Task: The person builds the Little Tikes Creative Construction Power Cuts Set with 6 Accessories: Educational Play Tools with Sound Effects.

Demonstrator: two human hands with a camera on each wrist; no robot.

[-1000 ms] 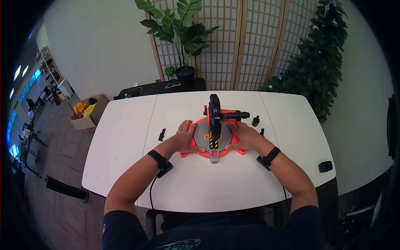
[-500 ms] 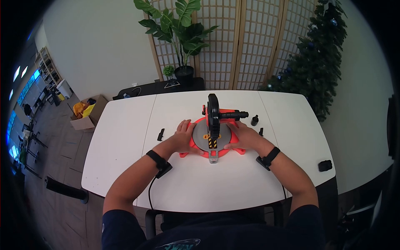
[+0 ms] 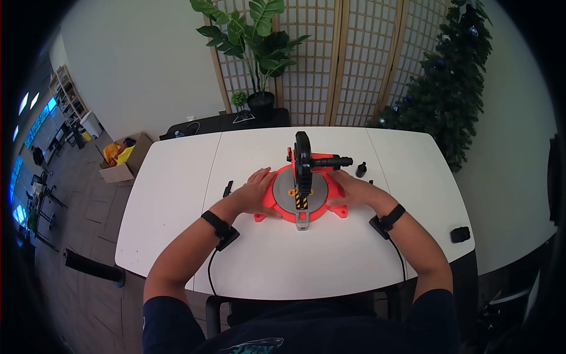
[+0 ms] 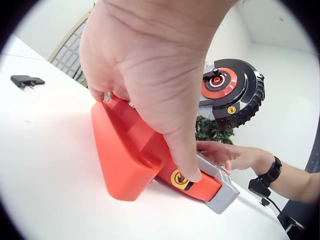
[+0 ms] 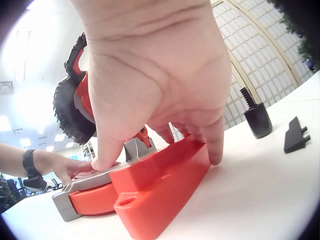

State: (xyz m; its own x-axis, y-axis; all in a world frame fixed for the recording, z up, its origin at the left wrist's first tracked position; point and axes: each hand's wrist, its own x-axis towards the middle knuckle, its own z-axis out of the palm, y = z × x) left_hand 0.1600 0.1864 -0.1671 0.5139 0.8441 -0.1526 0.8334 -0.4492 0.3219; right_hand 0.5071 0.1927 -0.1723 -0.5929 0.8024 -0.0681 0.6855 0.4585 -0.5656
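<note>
A toy miter saw (image 3: 318, 197) stands on the white table, with a red base, a grey round plate and a black toothed blade guard (image 4: 240, 92) raised above. My left hand (image 3: 254, 193) grips the left side of the base, its thumb on the red rim beside a yellow sticker (image 4: 180, 179) and its fingers behind the left wing. Across from it, my right hand (image 3: 355, 192) spans the right wing (image 5: 160, 185), thumb near the grey plate and fingertips behind the wing. Beyond the right hand stand a black threaded knob (image 5: 258, 120) and a flat black pegged piece (image 5: 296, 135).
Another flat black pegged piece (image 4: 27, 81) lies left of the saw. A black object (image 3: 460, 235) sits by the table's right edge. Behind the table are a potted plant (image 3: 261, 105), a lattice screen (image 3: 312, 65) and a decorated tree (image 3: 442, 100). Cables run from both wrist cameras.
Both hands have shifted slightly outward along the base, wrists farther apart, the right thumb drawn back from the plate toward the red rim. The saw stays in place.
</note>
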